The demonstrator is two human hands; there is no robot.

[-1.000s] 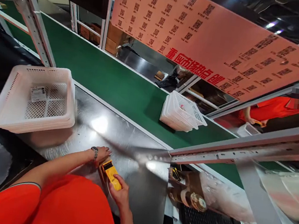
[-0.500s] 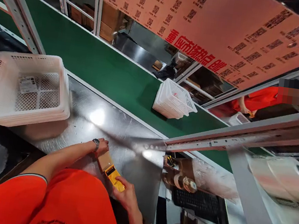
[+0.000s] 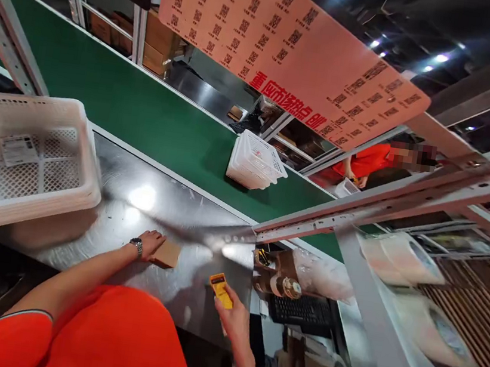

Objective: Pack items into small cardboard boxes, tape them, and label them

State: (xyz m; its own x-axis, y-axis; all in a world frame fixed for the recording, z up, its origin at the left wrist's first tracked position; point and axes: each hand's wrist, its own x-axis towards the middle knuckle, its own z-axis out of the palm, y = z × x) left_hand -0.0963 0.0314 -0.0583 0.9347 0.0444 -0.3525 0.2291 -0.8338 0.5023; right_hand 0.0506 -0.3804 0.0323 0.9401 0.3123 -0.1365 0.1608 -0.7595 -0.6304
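My left hand (image 3: 150, 244) rests on a small brown cardboard box (image 3: 166, 254) lying on the shiny steel table (image 3: 142, 206), fingers curled against the box's left side. My right hand (image 3: 234, 319) grips a yellow handheld scanner (image 3: 221, 289), lifted to the right of the box and apart from it. A wristwatch (image 3: 137, 246) sits on my left wrist. My orange sleeve fills the lower left.
A white perforated basket (image 3: 17, 159) with a label inside stands on the table's left. Another white basket stack (image 3: 254, 162) lies on the green conveyor belt (image 3: 146, 110). A metal frame bar (image 3: 359, 210), tape rolls and a keyboard (image 3: 300, 309) lie right. A person in orange works beyond the belt.
My right hand has pulled the yellow scanner off the box and away to the right. The brown box is now uncovered under my left hand. The view has swung right.
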